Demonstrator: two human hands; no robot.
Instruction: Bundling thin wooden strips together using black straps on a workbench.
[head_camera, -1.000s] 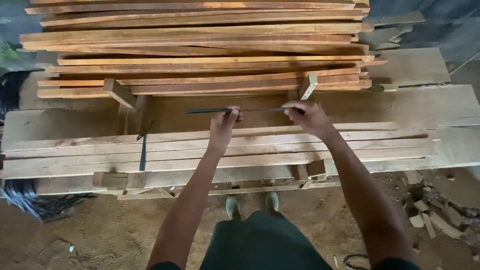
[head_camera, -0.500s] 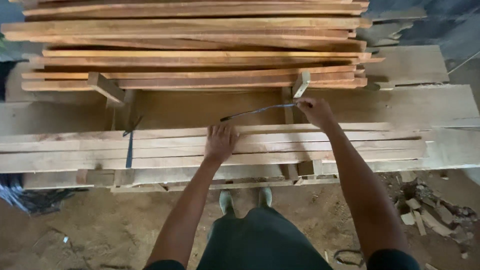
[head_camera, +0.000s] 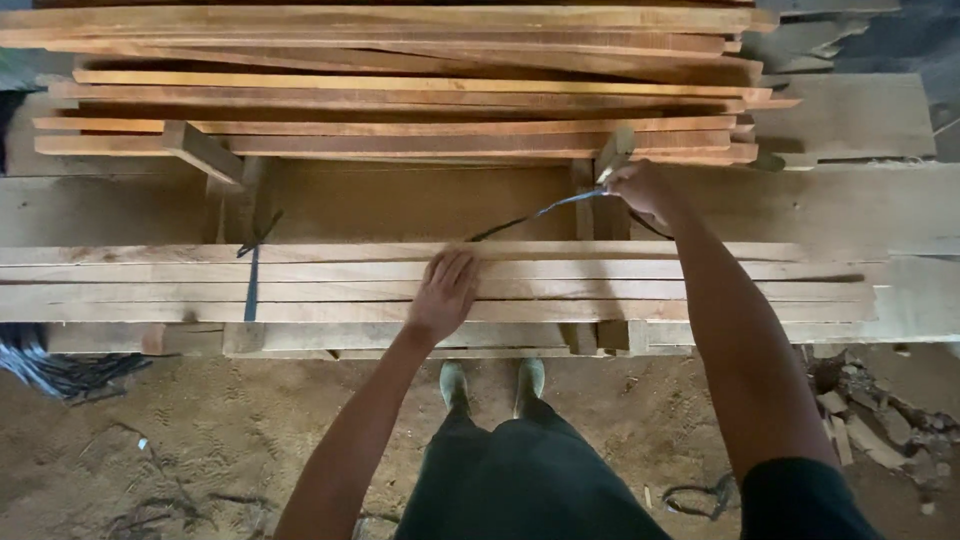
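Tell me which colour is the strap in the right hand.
Dark grey-blue strap, held by the right hand; the head view shows it.

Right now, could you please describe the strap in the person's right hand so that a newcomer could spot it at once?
Find the low bundle of boards under the left hand. Just beyond it, the right hand pinches a thin dark strap slanting down-left in the air. Unlike the dark strap on the left, it binds nothing.

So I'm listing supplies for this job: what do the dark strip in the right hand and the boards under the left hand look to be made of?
The strip pinched in the right hand looks like thin flexible strapping, probably plastic: dark, flat, sagging along its length. The boards under the left hand are bare sawn wood: pale tan, matte, with visible grain and no coating.
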